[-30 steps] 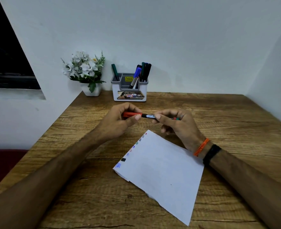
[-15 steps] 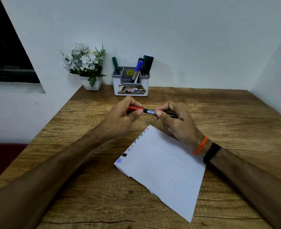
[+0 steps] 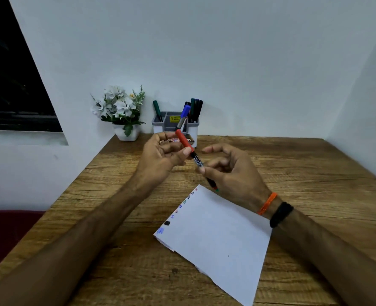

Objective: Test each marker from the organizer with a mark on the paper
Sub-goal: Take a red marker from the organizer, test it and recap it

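1. Wooden table [image 3: 293, 164] carried everything, and the white paper [image 3: 222, 237] lay flat on it just in front of the person.
2. Along the paper's left edge ran a row of small coloured marks [image 3: 167, 223], so several markers had apparently been tested already.
3. At the back wall, beside a potted plant [image 3: 122, 111], the organizer [image 3: 176, 127] held about five or six more markers, some perhaps untested.
4. Left hand [image 3: 160, 155] gripped the red cap [image 3: 183, 141] of the marker [image 3: 197, 161].
5. Right hand [image 3: 231, 173] pinched the marker's barrel, other fingers loose.
6. Cap looked seated on the barrel; this marker's mark seemed yet to come.
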`<state>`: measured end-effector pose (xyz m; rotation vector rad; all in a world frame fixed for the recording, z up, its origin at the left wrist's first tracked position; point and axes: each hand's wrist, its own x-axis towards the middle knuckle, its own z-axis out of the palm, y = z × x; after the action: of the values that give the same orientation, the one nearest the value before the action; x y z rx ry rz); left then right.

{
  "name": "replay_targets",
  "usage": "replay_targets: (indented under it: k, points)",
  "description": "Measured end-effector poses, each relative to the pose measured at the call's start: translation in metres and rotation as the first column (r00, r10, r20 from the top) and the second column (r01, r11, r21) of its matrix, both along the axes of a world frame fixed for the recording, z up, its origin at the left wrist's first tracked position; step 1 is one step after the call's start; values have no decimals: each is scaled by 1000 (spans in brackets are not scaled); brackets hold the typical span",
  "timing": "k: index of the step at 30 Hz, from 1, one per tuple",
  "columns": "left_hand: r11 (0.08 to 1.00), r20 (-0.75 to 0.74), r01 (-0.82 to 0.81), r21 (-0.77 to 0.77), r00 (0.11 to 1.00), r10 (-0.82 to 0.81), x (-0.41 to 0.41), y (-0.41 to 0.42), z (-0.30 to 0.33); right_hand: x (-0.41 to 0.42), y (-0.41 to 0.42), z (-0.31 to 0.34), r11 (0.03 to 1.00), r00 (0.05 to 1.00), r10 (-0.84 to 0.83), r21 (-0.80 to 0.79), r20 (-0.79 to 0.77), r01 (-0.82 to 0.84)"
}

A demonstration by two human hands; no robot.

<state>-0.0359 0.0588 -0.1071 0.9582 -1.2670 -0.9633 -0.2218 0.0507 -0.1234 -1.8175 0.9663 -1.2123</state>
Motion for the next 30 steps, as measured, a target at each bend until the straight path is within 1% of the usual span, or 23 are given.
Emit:
replay_targets:
  k: [3, 8, 11, 15, 17, 18, 19, 20, 22, 24, 27, 28, 30]
  points:
    - [999, -22, 11, -31, 1000, -11, -4, 2, 4, 1, 6, 10, 994, 998, 34, -102, -60, -40]
    - [997, 37, 49, -65, 998, -46, -8, 3, 4, 1, 15, 25, 965, 979, 18, -253, -202, -70]
    - [995, 60, 62, -83, 997, -57, -10, 3, 2, 1, 16, 25, 952, 982, 15, -297, -189, -72]
    - [993, 90, 66, -99, 994, -58, -7, 0, -2, 2, 14, 24, 962, 992, 22, -267, -123, -54]
    - [995, 177, 35, -99, 984, -17, -2, -4, -6, -1, 9, 25, 963, 994, 1, -267, -113, -32]
    - [995, 261, -9, -102, 965, 35, 2, -8, -10, -2, 5, 26, 961, 993, -18, -277, -121, -17]
    - [992, 366, -72, -100, 925, 104, 7, -13, -14, -4, -1, 28, 958, 991, -43, -285, -128, 4]
    - [986, 480, -142, -93, 861, 169, 12, -19, -19, -4, -7, 30, 956, 989, -73, -291, -129, 33]
    - [962, 692, -261, -77, 681, 240, 23, -30, -27, -3, -21, 36, 949, 984, -127, -305, -125, 84]
    - [942, 832, -324, -82, 499, 244, 31, -41, -34, 1, -39, 43, 939, 979, -165, -324, -116, 120]
    - [930, 937, -353, -102, 279, 208, 38, -52, -41, 10, -67, 53, 914, 969, -227, -367, -101, 176]
    - [931, 958, -354, -88, 228, 177, 40, -55, -44, 13, -76, 56, 901, 965, -245, -387, -89, 193]
    - [938, 979, -346, -29, 178, 96, 42, -59, -49, 20, -93, 63, 879, 958, -278, -418, -63, 228]
